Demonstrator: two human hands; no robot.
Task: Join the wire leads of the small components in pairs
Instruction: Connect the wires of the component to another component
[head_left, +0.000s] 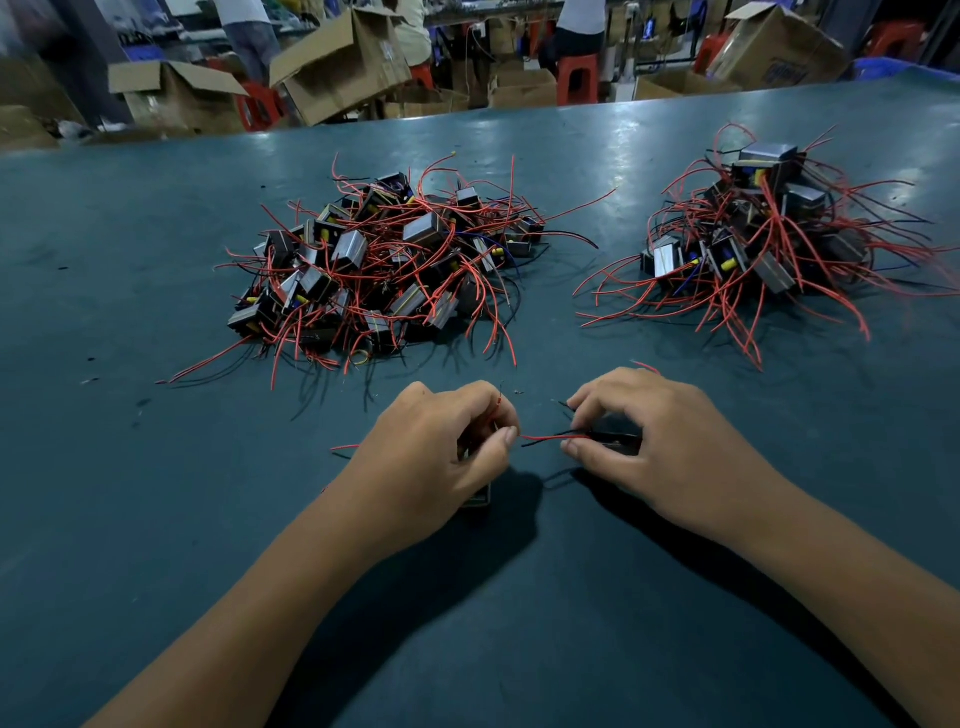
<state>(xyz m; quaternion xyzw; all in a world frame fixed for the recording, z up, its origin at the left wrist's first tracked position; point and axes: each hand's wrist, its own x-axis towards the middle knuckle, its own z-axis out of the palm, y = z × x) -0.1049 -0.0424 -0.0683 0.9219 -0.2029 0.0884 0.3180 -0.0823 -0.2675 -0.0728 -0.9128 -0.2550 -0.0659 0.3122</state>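
Cardboard boxes (340, 62) and red stools (577, 78) crowd the background beyond a dark teal surface (130, 249). On it lie two heaps of small components with red and black leads: a wide left heap (384, 260) and a taller right heap (763, 234). Both forearms reach in from below. Near the front edge, the left hand (441, 447) pinches a red lead (550, 439) while gripping a component (480, 499); the right hand (649, 441) curls round another component (618, 441), fingertips pinching its leads.

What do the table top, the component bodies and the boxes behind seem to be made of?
Table top: likely rubber or vinyl mat, dark teal, dull sheen with scuffs.
Component bodies: apparently metal, grey and reflective, with yellow parts, perhaps plastic or tape.
Boxes: corrugated cardboard, brown, matte, flaps folded.
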